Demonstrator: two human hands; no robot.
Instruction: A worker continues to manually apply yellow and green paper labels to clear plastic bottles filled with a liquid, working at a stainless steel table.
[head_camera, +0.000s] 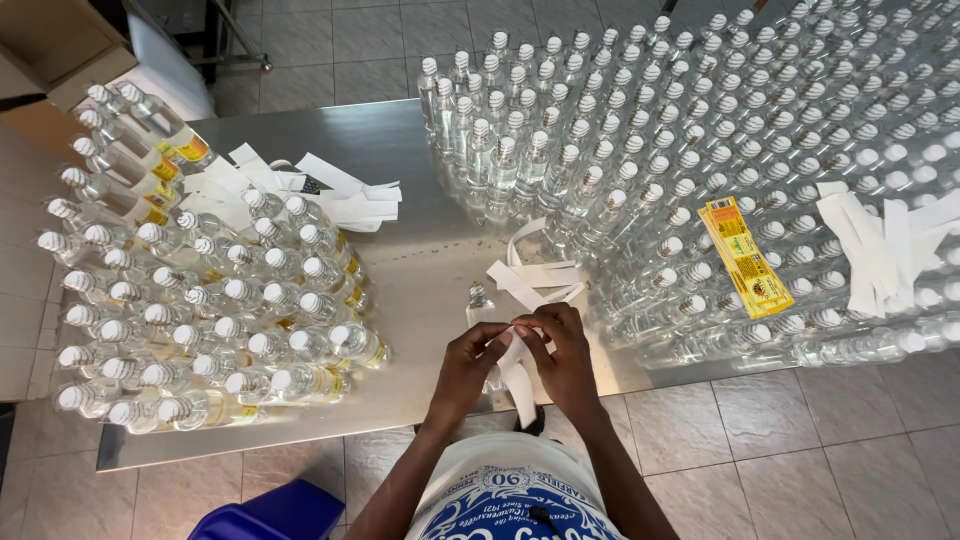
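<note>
On steel table (400, 150), left hand (470, 362) and right hand (566, 360) pinching white paper strip (520, 385), long axis toward 6 o'clock.

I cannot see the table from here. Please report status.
Left hand and right hand pinch white paper strip. Small clear plastic bottle just beyond. Nothing in the way.

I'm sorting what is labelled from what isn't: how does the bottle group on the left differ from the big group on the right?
The left group carries yellow labels; the right group looks bare and clear. The left group is smaller and packed in a block near the table's left end; the right group is far larger and runs past the frame edge. Both are clear bottles with white caps, standing upright.
</note>
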